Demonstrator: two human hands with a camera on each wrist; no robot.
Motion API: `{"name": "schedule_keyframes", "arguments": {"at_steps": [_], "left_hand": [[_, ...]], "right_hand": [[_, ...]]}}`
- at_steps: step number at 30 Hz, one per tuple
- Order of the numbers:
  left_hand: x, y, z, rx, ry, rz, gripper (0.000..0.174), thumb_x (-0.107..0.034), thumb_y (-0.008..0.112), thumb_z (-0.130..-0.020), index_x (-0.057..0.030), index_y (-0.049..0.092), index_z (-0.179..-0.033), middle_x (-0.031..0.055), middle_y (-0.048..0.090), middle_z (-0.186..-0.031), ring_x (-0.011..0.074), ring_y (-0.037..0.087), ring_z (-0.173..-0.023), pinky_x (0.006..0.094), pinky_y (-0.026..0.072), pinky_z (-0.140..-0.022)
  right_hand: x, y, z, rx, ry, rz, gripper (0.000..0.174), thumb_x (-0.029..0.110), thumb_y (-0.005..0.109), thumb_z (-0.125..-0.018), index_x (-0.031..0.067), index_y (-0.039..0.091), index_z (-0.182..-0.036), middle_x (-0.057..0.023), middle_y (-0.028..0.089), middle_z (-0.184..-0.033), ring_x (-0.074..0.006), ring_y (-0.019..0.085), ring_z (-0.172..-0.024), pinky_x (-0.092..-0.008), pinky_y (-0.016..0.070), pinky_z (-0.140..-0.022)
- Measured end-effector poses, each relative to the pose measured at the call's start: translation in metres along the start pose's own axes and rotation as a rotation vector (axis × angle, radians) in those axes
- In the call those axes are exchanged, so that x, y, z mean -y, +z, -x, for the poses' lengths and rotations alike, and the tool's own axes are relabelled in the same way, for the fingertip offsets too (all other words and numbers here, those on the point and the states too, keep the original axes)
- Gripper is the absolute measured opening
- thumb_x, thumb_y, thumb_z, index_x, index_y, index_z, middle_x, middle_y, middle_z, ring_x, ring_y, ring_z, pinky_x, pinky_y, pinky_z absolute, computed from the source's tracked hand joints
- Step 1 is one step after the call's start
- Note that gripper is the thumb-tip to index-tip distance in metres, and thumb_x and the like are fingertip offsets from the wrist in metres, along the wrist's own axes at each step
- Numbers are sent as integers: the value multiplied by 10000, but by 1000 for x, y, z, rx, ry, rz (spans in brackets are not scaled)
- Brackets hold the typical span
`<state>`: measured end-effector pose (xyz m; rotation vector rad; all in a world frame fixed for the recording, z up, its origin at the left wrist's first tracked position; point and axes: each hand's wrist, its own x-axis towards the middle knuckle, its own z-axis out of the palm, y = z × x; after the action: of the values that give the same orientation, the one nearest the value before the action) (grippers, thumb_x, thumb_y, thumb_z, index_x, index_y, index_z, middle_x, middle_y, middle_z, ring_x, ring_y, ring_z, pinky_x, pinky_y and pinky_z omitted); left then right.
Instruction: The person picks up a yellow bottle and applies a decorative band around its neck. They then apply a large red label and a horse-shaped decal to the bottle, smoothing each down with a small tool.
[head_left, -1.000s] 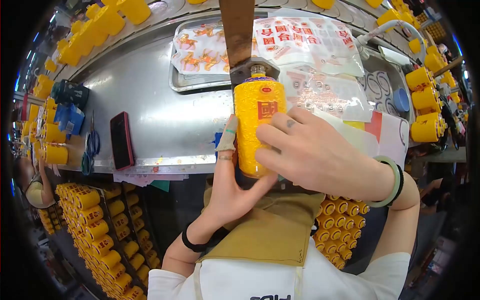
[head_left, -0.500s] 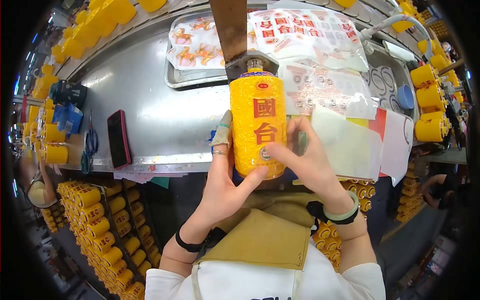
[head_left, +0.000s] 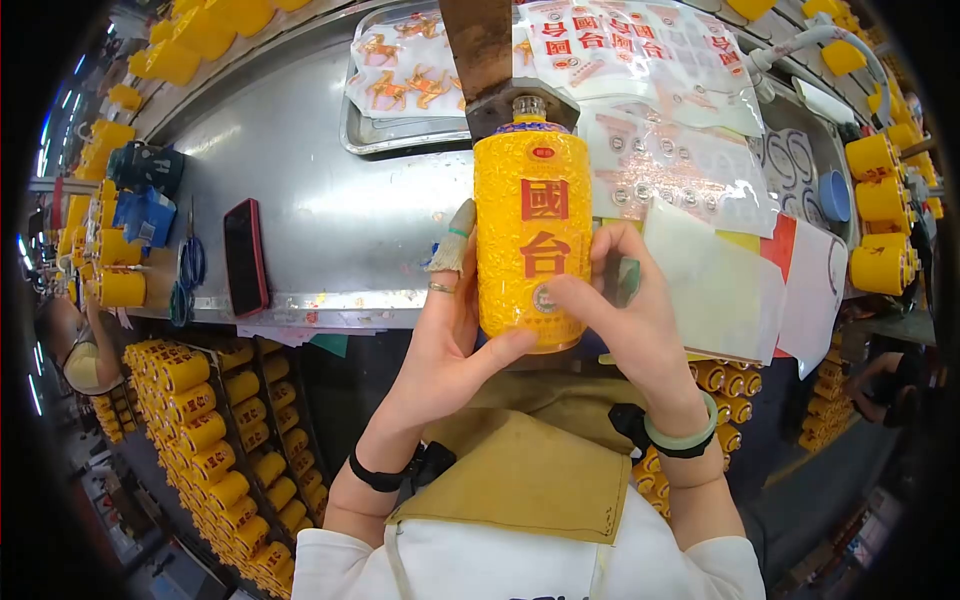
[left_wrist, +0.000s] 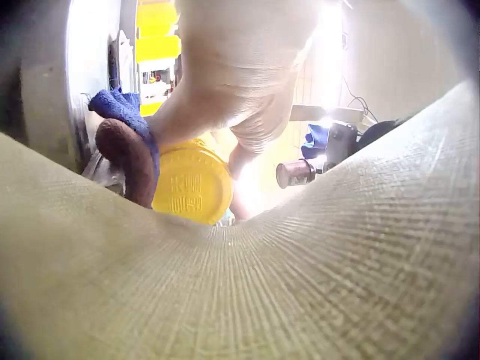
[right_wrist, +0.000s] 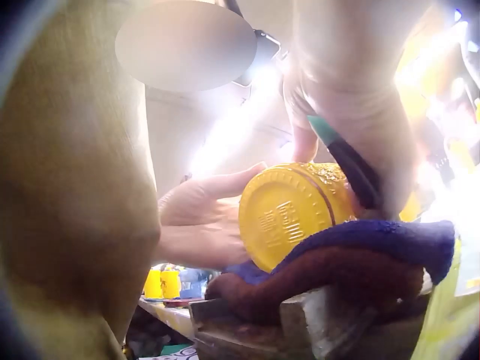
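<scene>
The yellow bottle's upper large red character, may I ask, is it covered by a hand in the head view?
No, the upper character shows whole on the yellow bottle.

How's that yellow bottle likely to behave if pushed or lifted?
The yellow bottle may roll on its side, given its round body. Its clear neck looks glassy, so it could chip if knocked. The glossy surface might be slippery, though the raised pattern should help.

Metal workbench [head_left: 310, 210], red-edged phone [head_left: 245, 258], scissors [head_left: 187, 275], shallow metal tray [head_left: 405, 138], printed sheets [head_left: 680, 165]
</scene>
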<state>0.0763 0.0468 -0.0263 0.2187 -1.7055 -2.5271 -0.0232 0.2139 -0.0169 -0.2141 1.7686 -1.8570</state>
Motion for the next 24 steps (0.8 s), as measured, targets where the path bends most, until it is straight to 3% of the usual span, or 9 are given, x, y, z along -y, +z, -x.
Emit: {"name": "schedule_keyframes", "arguments": {"at_steps": [5,11,19,24], "left_hand": [[-4,0,1,60,54,-35,1080,-15,802,-853,9,65,-1643,178,242,-1662,283,272,-1543,429,227,-1261],[-6,21,3,-84,2,-142,1066,-15,801,-855,45,69,-1628,185,278,-1630,271,319,-1516,424,276,-1241],[-1,20,4,-100,35,-118,979,20,732,-898,44,75,-1624,179,311,-1608,262,349,-1498,420,303,-1229],[-1,18,5,-87,27,-125,958,14,725,-912,40,84,-1623,177,309,-1611,263,347,-1500,422,299,-1231]], "right_hand": [[3,-8,-1,25,33,-79,282,176,796,-923,77,552,-1022,54,513,-890,-45,466,-818,-223,399,-728],[1,-8,1,31,38,-88,223,149,760,-954,81,562,-1029,57,511,-902,-38,472,-846,-221,401,-751],[-4,-6,1,25,12,-52,394,178,875,-837,91,543,-1031,59,493,-905,-43,448,-761,-212,396,-675],[-6,-5,0,24,-10,-50,395,177,877,-836,90,541,-1025,60,492,-908,-41,449,-754,-210,396,-663]]}}
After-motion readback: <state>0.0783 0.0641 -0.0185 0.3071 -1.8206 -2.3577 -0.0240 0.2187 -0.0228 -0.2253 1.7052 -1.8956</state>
